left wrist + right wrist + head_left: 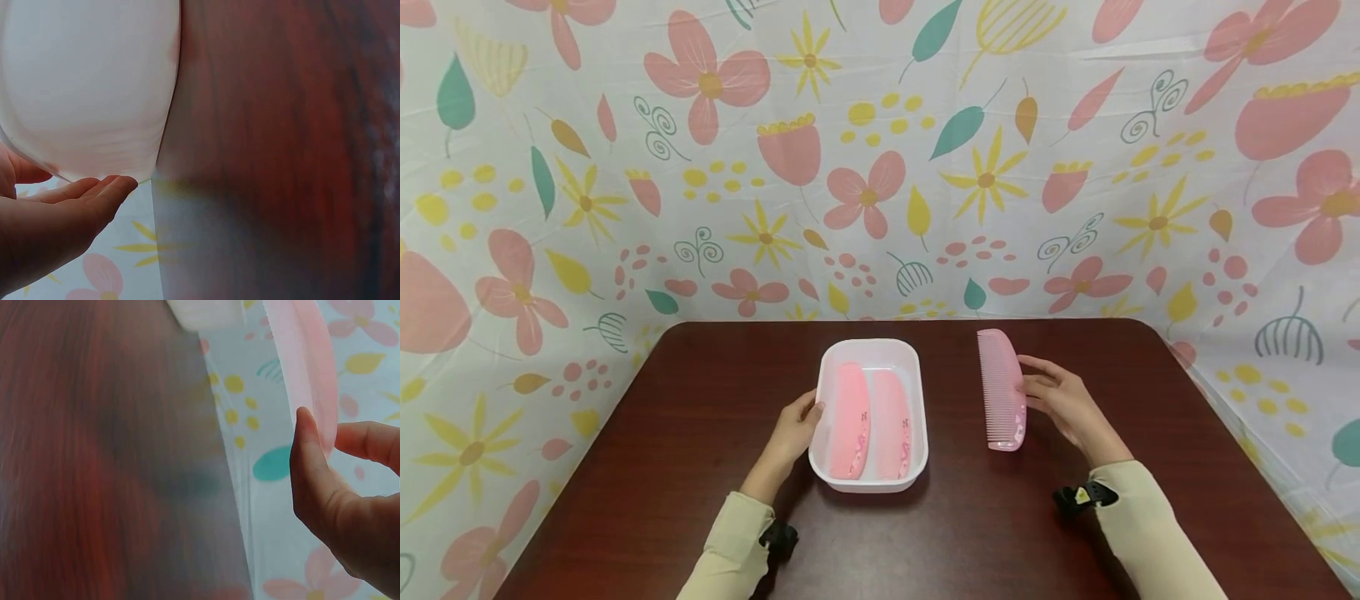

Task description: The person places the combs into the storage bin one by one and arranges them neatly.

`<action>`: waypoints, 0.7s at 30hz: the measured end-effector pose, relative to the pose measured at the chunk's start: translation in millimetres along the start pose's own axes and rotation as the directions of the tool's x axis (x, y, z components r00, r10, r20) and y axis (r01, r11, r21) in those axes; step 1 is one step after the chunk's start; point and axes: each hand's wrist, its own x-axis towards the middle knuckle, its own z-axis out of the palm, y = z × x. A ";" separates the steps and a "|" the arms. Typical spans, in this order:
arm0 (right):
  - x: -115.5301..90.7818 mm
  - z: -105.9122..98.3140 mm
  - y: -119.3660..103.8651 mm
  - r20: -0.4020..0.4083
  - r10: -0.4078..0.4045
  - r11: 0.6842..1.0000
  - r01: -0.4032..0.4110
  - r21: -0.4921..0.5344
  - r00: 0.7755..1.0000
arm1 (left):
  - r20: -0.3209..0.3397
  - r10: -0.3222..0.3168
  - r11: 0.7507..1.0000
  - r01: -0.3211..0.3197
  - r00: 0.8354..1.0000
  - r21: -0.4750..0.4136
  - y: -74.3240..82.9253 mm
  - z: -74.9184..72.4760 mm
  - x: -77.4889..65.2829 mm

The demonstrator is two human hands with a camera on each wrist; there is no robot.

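My left hand [793,425] grips the left side of a white plastic box [868,486], thumb at the rim and fingers against the outer wall. Two curved pink combs [852,417] lie side by side inside, each with a printed pattern at its near end. On the right, my right hand [1067,408] pinches a pink comb [1011,383] by its curved spine, thumb on one face and fingers on the other. Its teeth point left, toward the box. In the right wrist view, the pinched comb [322,369] stands up from the thumb and fingers.
The dark brown wooden table [662,458] reaches back to a floral cloth [880,167] that hangs behind it and along both sides. Black straps with small devices [1086,497] sit at both wrists, over cream sleeves [1157,533].
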 end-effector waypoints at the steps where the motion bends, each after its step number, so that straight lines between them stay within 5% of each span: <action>1: 1.3 3.6 -0.9 0.008 -0.007 1.000 0.007 0.004 1.000 | -0.001 0.002 1.000 -0.002 1.000 0.001 0.2 -0.1 0.0; 21: 15.6 71.9 -7.8 0.126 0.012 0.997 -0.022 0.076 0.992 | -0.007 0.014 1.000 -0.014 1.000 0.003 -0.3 -0.5 0.1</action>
